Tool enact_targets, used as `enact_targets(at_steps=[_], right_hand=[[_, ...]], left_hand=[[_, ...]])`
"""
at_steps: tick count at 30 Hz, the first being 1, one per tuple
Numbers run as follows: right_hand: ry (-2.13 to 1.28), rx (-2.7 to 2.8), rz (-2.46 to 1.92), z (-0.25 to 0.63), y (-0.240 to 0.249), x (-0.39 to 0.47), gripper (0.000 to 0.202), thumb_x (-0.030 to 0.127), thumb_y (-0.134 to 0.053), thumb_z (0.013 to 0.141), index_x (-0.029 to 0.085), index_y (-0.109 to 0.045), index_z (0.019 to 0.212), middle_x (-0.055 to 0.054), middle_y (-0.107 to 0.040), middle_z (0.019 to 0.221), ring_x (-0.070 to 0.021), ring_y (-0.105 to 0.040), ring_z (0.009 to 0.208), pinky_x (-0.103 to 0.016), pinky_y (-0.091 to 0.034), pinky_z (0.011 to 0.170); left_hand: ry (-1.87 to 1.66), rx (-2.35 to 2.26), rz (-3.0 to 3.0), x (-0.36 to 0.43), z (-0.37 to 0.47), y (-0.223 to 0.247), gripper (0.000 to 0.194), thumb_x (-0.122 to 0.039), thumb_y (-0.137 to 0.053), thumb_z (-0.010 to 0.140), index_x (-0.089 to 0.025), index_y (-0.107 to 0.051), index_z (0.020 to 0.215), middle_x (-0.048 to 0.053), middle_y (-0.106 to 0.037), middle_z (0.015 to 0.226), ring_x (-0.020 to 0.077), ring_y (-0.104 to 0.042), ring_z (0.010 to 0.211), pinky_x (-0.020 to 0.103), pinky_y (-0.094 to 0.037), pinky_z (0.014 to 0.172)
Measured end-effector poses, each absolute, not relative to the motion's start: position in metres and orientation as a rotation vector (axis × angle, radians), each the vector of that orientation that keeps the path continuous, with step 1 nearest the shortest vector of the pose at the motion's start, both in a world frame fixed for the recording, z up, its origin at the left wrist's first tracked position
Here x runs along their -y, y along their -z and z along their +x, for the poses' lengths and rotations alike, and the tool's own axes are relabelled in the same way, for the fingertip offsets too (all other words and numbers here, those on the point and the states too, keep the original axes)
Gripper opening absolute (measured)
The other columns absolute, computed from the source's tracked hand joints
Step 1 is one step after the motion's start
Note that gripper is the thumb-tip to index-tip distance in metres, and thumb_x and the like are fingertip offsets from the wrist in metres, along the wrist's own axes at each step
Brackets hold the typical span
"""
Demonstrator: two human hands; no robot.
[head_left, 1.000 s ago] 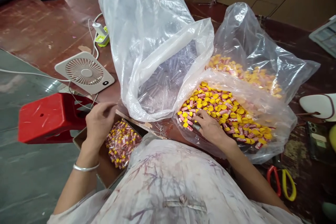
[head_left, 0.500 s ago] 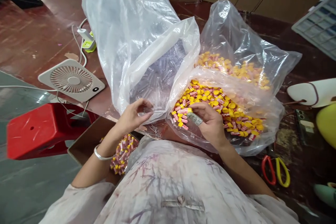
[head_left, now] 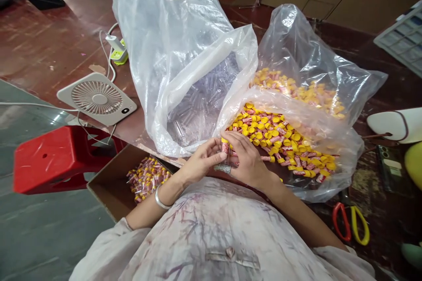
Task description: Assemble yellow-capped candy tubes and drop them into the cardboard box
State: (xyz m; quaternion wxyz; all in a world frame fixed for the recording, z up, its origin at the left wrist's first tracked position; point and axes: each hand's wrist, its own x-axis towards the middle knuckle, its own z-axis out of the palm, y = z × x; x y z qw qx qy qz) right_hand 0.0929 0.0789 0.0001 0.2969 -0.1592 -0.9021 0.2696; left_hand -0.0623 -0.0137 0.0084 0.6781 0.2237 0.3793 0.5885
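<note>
My left hand (head_left: 208,156) and my right hand (head_left: 245,158) meet in front of my body. Between their fingers is a small tube with a yellow cap and a red-patterned filling (head_left: 224,145); both hands are closed on it. A greyish cloth patch shows under my right fingers. Beyond my left hand, a large plastic bag (head_left: 174,22) lies open with clear tubes (head_left: 198,105) inside. Beside my right hand, another open bag (head_left: 349,149) holds many yellow-capped, red-patterned pieces (head_left: 263,129).
A carton (head_left: 105,189) at lower left holds capped tubes (head_left: 148,178). Near it are a red stool (head_left: 42,158) and a white fan (head_left: 99,99). Scissors with red and yellow handles (head_left: 351,224), a phone (head_left: 392,167) and a grid tray (head_left: 404,39) are at right.
My left hand has moved right from the clear tubes' bag. My right hand has moved left and down from the yellow-capped pieces, and the hands now meet around a tube.
</note>
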Motion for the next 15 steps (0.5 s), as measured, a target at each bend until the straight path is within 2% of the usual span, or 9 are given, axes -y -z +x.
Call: enact_targets(at_steps=[3,6,9,10,11,13,15], right_hand=[[-0.582,2.375,-0.482,0.089,0.009,-0.074,0.056,0.031,-0.068,0.089,0.022,-0.049,0.142,-0.014,-0.068,0.126,-0.0304,-0.061,0.126,-0.056,-0.042,0.117],[-0.621,2.47,-0.464,0.089,0.005,-0.076,0.058,0.033,-0.069,0.088,0.023,-0.048,0.142,-0.013,-0.066,0.13,-0.0316,-0.056,0.132,-0.058,-0.036,0.12],[-0.718,2.571,-0.453,0.098,-0.005,-0.093,0.074,0.037,-0.074,0.086,0.023,-0.04,0.151,-0.014,-0.055,0.148,-0.0319,-0.042,0.146,-0.055,-0.037,0.121],[-0.719,2.558,-0.528,0.104,-0.007,-0.1,0.073,0.036,-0.073,0.087,0.023,-0.04,0.151,-0.013,-0.054,0.15,-0.0314,-0.043,0.146,-0.053,-0.04,0.119],[-0.696,2.531,-0.641,0.109,-0.008,-0.108,0.066,0.032,-0.071,0.089,0.023,-0.044,0.149,-0.012,-0.056,0.147,-0.0308,-0.049,0.141,-0.051,-0.044,0.116],[-0.616,2.52,-0.88,0.119,-0.005,-0.118,0.042,0.02,-0.063,0.092,0.023,-0.059,0.134,-0.01,-0.068,0.13,-0.0284,-0.064,0.122,-0.046,-0.051,0.105],[-0.56,2.66,-0.988,0.123,0.002,-0.118,0.029,0.009,-0.057,0.091,0.021,-0.068,0.115,-0.008,-0.074,0.111,-0.0254,-0.069,0.104,-0.039,-0.055,0.094]], left_hand=[[-1.29,-0.843,0.474,0.01,-0.057,-0.006,0.034,-0.031,-0.086,0.076,-0.017,-0.064,0.099,0.005,-0.069,0.093,0.0217,-0.071,0.092,0.038,-0.057,0.09],[-1.207,-0.905,0.544,0.01,-0.064,-0.004,0.039,-0.033,-0.082,0.076,-0.017,-0.06,0.105,0.006,-0.069,0.095,0.0215,-0.07,0.089,0.038,-0.057,0.087],[-1.094,-1.368,0.879,0.01,-0.092,-0.003,0.028,-0.03,-0.071,0.08,-0.017,-0.056,0.1,0.004,-0.065,0.085,0.0203,-0.067,0.078,0.035,-0.055,0.076],[-1.008,-1.641,1.02,0.01,-0.105,-0.003,0.024,-0.027,-0.066,0.083,-0.017,-0.055,0.101,0.005,-0.065,0.084,0.0214,-0.067,0.077,0.035,-0.053,0.074],[-0.879,-1.935,1.143,0.008,-0.119,-0.003,0.022,-0.025,-0.062,0.085,-0.016,-0.055,0.104,0.006,-0.066,0.085,0.0236,-0.067,0.078,0.036,-0.052,0.074],[-0.515,-2.411,1.275,0.003,-0.145,0.001,0.027,-0.024,-0.055,0.09,-0.014,-0.053,0.115,0.013,-0.07,0.092,0.0306,-0.07,0.084,0.041,-0.051,0.076],[-0.167,-2.602,1.279,-0.004,-0.162,0.008,0.034,-0.03,-0.052,0.095,-0.011,-0.051,0.123,0.019,-0.072,0.099,0.0378,-0.071,0.092,0.045,-0.051,0.079]])
